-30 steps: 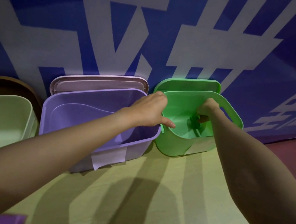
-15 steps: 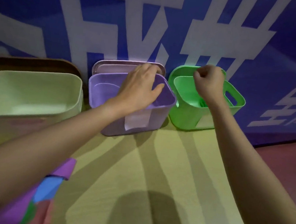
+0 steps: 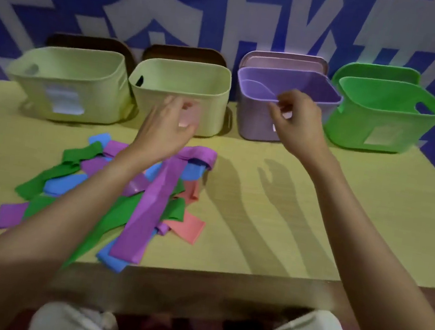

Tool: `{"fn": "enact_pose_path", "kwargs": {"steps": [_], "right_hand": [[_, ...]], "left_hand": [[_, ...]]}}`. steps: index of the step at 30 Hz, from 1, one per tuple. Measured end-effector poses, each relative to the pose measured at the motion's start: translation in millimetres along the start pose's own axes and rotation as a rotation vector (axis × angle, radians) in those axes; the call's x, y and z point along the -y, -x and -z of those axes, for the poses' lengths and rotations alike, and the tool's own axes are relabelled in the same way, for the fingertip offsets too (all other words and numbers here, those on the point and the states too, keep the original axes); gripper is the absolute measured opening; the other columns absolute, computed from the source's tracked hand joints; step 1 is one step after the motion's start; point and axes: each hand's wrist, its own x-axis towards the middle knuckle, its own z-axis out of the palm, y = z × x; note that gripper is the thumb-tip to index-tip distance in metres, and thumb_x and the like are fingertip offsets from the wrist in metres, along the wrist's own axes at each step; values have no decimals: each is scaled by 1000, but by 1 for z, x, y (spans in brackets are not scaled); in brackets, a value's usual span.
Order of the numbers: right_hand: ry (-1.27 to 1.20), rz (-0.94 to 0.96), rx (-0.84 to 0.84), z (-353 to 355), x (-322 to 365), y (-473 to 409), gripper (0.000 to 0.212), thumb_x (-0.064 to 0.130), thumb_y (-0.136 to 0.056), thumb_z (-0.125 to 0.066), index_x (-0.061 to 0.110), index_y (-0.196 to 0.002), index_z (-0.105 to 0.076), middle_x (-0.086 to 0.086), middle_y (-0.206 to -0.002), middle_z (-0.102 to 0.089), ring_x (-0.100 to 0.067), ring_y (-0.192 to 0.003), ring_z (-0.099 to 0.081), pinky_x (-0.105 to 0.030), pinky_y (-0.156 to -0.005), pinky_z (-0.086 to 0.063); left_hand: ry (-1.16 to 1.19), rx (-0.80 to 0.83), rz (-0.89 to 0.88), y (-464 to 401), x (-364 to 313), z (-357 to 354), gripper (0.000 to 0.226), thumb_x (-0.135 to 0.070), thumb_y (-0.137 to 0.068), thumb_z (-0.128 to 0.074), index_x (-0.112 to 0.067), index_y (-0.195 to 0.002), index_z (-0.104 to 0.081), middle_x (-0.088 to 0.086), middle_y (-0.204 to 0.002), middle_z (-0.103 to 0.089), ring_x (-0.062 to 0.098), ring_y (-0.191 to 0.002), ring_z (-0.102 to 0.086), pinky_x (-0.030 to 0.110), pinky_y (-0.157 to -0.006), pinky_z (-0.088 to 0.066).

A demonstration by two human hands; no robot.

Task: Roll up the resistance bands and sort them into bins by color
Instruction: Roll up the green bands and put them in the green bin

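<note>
Head view: both hands' fingers spread empty above the bands (image 3: 148, 205) piled below.

Both empty hands are hovering: left hand (image 3: 168, 126) over the pile of bands (image 3: 133, 194), right hand (image 3: 296, 120) before the purple bin (image 3: 256, 125).

A pale wooden table (image 3: 289, 204) fronts a blue wall with white lettering (image 3: 233, 11); reddish floor (image 3: 413, 321) shows beyond its right edge.
</note>
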Motion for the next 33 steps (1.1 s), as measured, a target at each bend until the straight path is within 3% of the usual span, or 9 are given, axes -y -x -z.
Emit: {"fn": "enact_pose_path", "kwargs": {"steps": [3, 6, 11, 16, 22, 27, 31, 33], "right_hand": [[-49, 14, 85, -14, 24, 36, 21, 19, -90, -62, 1, -101, -64, -14, -94, -68, -29, -87, -64, -42, -79, -49], [-106, 36, 258, -28, 45, 78, 18, 13, -88, -63, 3, -103, -65, -11, -91, -69, -24, -82, -65, -35, -77, -50], [-120, 126, 508, -54, 67, 141, 20, 12, -87, -63, 4, -106, -65, -11, -101, -67, -24, -89, -64, -34, -77, -49], [-162, 173, 545, -69, 87, 171, 28, 15, -86, -64, 6, -113, -63, -12, -107, -62, -25, -97, -58, -36, -80, -49], [-163, 241, 558, -86, 95, 183, 36, 14, -83, -69, 9, -118, -63, -11, -113, -57, -23, -104, -53, -18, -81, -36], [-150, 363, 724, -102, 112, 197, 31, 19, -79, -74, 12, -109, -69, -5, -104, -60, -18, -96, -55, -30, -82, -48], [-69, 365, 748, -114, 123, 202, 25, 18, -79, -70, 9, -102, -70, -8, -101, -60, -24, -92, -57, -38, -77, -48], [-53, 356, 747, -116, 125, 199, 18, 21, -81, -70, 9, -94, -71, -8, -96, -62, -26, -87, -59, -39, -72, -49]], "left_hand": [[-46, 42, 76, 39, 24, 14, 33, -16, -88, -65, -3, -119, -61, 16, -118, -61, 30, -116, -53, 33, -97, -36], [-42, 86, 119, 78, 44, 21, 30, -13, -87, -67, -3, -115, -63, 15, -115, -63, 30, -113, -55, 32, -96, -37], [-35, 42, 203, 135, 65, 26, 27, -7, -83, -69, -4, -110, -65, 12, -111, -66, 28, -108, -59, 31, -92, -41], [-85, 6, 216, 175, 82, 34, 21, -3, -81, -70, -2, -101, -68, 15, -98, -67, 33, -97, -61, 39, -83, -47], [-40, -14, 316, 193, 99, 45, 22, -2, -85, -65, -7, -106, -68, 11, -109, -65, 25, -100, -63, 34, -87, -51], [-80, -100, 376, 197, 108, 52, 19, -7, -87, -67, -4, -106, -68, 8, -112, -64, 14, -86, -61, 27, -80, -47], [-245, -154, 555, 197, 133, 58, 27, -14, -90, -64, -3, -115, -63, 20, -117, -62, 33, -111, -54, 42, -91, -44], [-229, -115, 667, 193, 141, 59, 31, -18, -91, -62, 0, -116, -61, 22, -117, -60, 36, -112, -53, 44, -90, -44]]}}
